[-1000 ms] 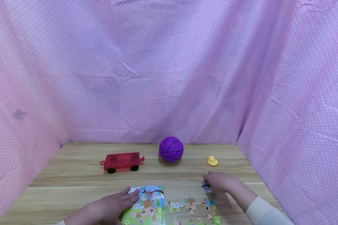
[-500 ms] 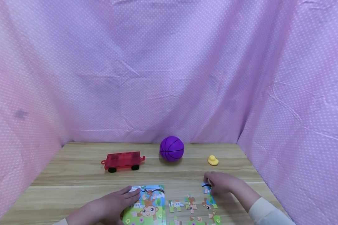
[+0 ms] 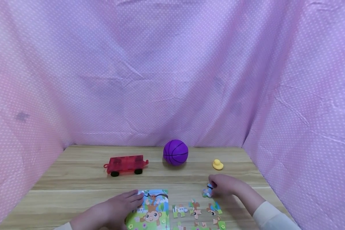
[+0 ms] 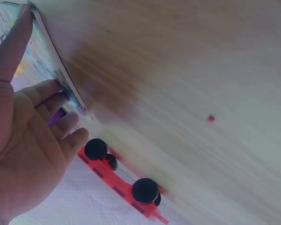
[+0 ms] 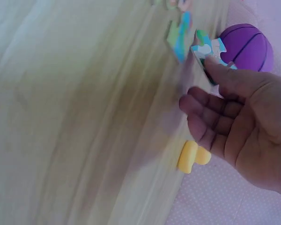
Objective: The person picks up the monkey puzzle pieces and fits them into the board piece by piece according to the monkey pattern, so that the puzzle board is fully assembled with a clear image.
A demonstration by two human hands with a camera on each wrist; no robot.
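Observation:
My left hand (image 3: pixel 119 207) rests on the left side of a square monkey picture board (image 3: pixel 152 212), fingers fairly straight. In the left wrist view its thumb and fingertips lie along the edge of the board (image 4: pixel 56 61). On the right, my right hand (image 3: pixel 224 185) pinches a blue jigsaw puzzle piece (image 3: pixel 207 191) with a dark branch on it. The right wrist view shows the puzzle piece (image 5: pixel 208 51) tilted under the thumb, the other fingers loosely curled. Several loose puzzle pieces (image 3: pixel 195 209) lie between the board and my right hand, some cut off by the frame's lower edge.
A red toy wagon (image 3: pixel 125 164) with black wheels stands at the back left of the wooden table (image 3: pixel 83 188). Right of it sit a purple basketball (image 3: pixel 175 152) and a small yellow duck (image 3: pixel 217 164). Pink dotted cloth (image 3: pixel 172 70) hangs around the table.
The puzzle piece in my right hand has turned and come up from its spot, shifting slightly left. My left hand has barely moved on the board.

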